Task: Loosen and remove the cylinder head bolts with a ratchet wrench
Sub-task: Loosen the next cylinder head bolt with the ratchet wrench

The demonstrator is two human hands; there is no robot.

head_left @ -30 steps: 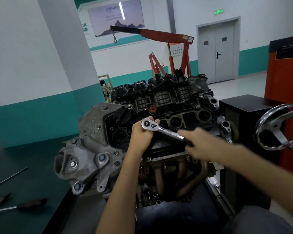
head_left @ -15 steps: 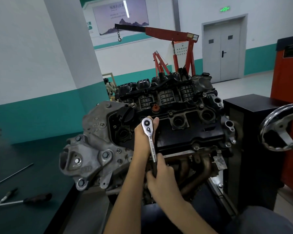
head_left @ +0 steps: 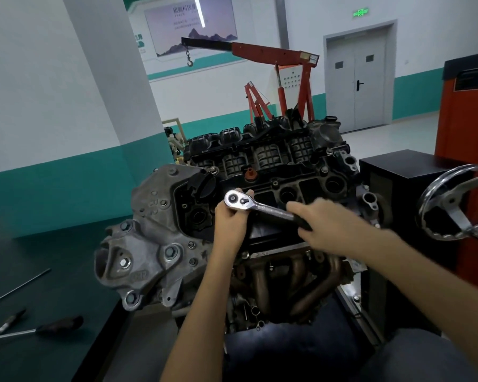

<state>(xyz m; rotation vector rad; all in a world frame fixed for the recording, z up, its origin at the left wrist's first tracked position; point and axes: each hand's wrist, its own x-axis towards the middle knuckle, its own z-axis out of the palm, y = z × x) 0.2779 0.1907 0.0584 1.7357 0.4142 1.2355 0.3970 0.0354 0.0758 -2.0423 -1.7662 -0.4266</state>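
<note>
Left hand (head_left: 231, 221): fingers curled up round the head of the chrome ratchet wrench with the black grip (head_left: 262, 208); fingertips show just past the head's far edge. It holds the head from beneath.
Right hand (head_left: 329, 224): closed over the black grip end of the wrench. The hand is motion-blurred, so individual finger positions cannot be read.

Wrench position: head over the near-left part of the black ribbed cylinder head cover (head_left: 287, 172), the shaft running down and to the right from the head to the right hand. The wrench head covers whatever it sits on, so no bolt or socket can be seen.

Engine: the cover sits on top. A small red-orange cap (head_left: 250, 173) stands just behind the wrench head, and a black round filler cap (head_left: 202, 186) is to its left. The grey cast-metal end bracket with several hex bolts (head_left: 149, 230) faces left. The rust-brown exhaust manifold tubes (head_left: 301, 277) are below the hands, on the near side.

Surroundings:
- A chrome spoked handwheel (head_left: 453, 202) is to the right of the engine, in front of a black box cabinet (head_left: 398, 166) and an orange cabinet (head_left: 467, 133).
- On the dark green bench top (head_left: 53, 257) to the left lie a dark-handled screwdriver (head_left: 39, 329) and a thin metal rod (head_left: 17, 288), well apart from the engine.
- A red engine crane with black boom and hook (head_left: 273, 53) stands behind the engine.
- A grey double door (head_left: 356, 78) is in the back wall.
</note>
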